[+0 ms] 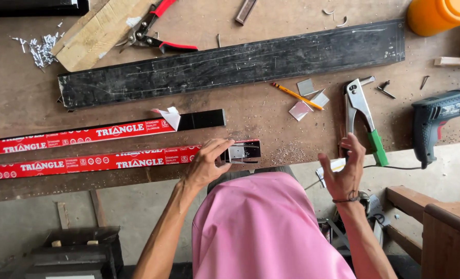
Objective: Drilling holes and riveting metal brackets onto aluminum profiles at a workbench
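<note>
My left hand (209, 163) grips the bare black end (245, 151) of a long aluminium bar (85, 164) wrapped in red printed film, at the bench's front edge. A second red-wrapped bar (75, 136) lies just behind it, its black end uncovered and a flap of film peeled back. My right hand (343, 170) hovers open over the bench edge, fingers spread, holding nothing. It is nearest the rivet pliers (361, 116) with a green handle.
A long black bar (230, 64) lies across the wooden bench. Around it are a pencil (297, 96), small metal plates (307, 101), red-handled snips (160, 31), a wood block (98, 33), loose rivets (41, 49), an electric drill (439, 121) and an orange container (439, 15).
</note>
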